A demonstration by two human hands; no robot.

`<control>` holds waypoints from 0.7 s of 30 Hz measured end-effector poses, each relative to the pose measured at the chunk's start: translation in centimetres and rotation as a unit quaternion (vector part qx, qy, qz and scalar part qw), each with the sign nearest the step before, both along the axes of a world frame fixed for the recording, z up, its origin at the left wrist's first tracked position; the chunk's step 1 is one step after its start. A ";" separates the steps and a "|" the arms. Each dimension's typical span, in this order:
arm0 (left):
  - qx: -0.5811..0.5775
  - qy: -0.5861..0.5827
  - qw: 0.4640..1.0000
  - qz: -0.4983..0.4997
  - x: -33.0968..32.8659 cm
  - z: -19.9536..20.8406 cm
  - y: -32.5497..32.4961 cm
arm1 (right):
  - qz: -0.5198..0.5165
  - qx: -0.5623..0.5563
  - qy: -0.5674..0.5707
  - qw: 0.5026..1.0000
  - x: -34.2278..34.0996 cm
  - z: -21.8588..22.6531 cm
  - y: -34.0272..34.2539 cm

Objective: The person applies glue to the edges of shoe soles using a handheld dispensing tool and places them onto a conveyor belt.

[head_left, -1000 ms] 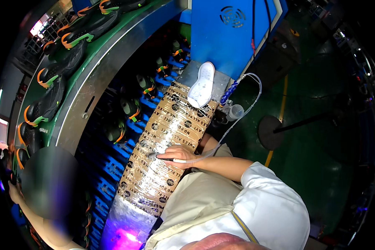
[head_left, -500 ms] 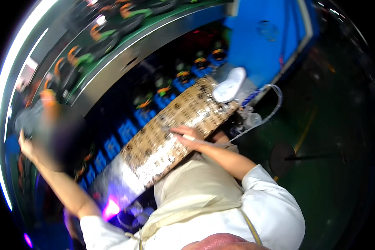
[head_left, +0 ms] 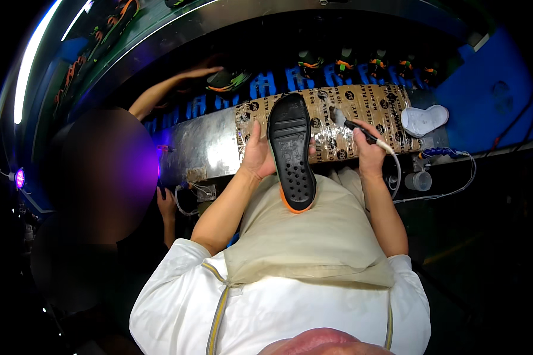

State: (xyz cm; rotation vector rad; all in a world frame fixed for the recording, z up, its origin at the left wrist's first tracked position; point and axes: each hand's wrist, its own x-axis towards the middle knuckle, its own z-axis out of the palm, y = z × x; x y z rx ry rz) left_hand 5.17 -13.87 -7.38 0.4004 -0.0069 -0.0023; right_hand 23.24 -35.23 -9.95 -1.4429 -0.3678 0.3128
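In my left hand (head_left: 259,155) is a black shoe sole (head_left: 291,148) with an orange edge at the heel. Its patterned underside faces up, with the toe away from me and the heel over my lap. The thumb stays at the left edge, and fingertips show at the right edge. My right hand (head_left: 369,152) is closed round the black handle of a brush (head_left: 361,129). Its bristles point up and left over the cardboard, apart from the sole. From the handle's end a pale hose (head_left: 398,171) curves down.
Printed cardboard under clear tape (head_left: 355,145) covers the bench. A white sole-shaped piece (head_left: 424,120) lies at right, above a clear cup (head_left: 418,181). Behind are several shoes on blue holders (head_left: 262,86). At left, a co-worker's arm (head_left: 160,94) reaches to a shoe; a metal plate (head_left: 207,142) adjoins the cardboard.
My left hand has come back from the far left and now holds the sole before me. The right hand with the brush has lifted off the cardboard. The view has swung round.
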 end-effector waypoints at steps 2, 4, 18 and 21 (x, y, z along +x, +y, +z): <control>-0.033 0.103 0.993 0.047 0.0 -0.4 -0.9 | 0.019 0.077 0.026 0.997 -0.3 1.0 -0.3; -0.064 0.079 0.992 0.073 0.6 -0.8 -1.2 | 0.061 0.091 0.073 0.991 -0.8 2.5 -0.1; 0.104 0.119 0.966 0.206 4.9 2.4 -2.9 | 0.117 -0.007 -0.191 0.975 -4.4 9.0 5.3; 0.152 0.097 0.964 0.195 4.6 2.2 -0.7 | 0.228 -0.091 -0.266 0.932 -4.2 10.5 3.2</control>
